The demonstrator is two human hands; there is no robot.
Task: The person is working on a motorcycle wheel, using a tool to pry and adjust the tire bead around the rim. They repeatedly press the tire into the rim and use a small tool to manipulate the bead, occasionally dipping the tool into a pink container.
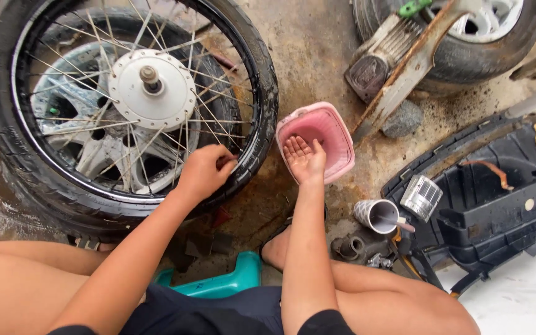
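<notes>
- Greasy concrete floor (317, 56), parts everywhere.
- Left hand (205, 170) pinches the spoked wheel (125, 99) rim; fingers could snag on spokes.
- Right hand (304, 158), open, dips into pink basket (336, 133); could tip.

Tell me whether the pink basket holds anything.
Cannot tell: the pink basket sits upright, but the right hand, palm up, covers part of its floor; the visible part looks bare.

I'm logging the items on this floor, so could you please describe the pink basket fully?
The pink basket is a small plastic tub, roughly rectangular with rounded corners, a pale rim and slotted walls. It sits upright on the stained concrete floor beside the spoked wheel. The right hand lies open, palm up, over its near rim.
</notes>
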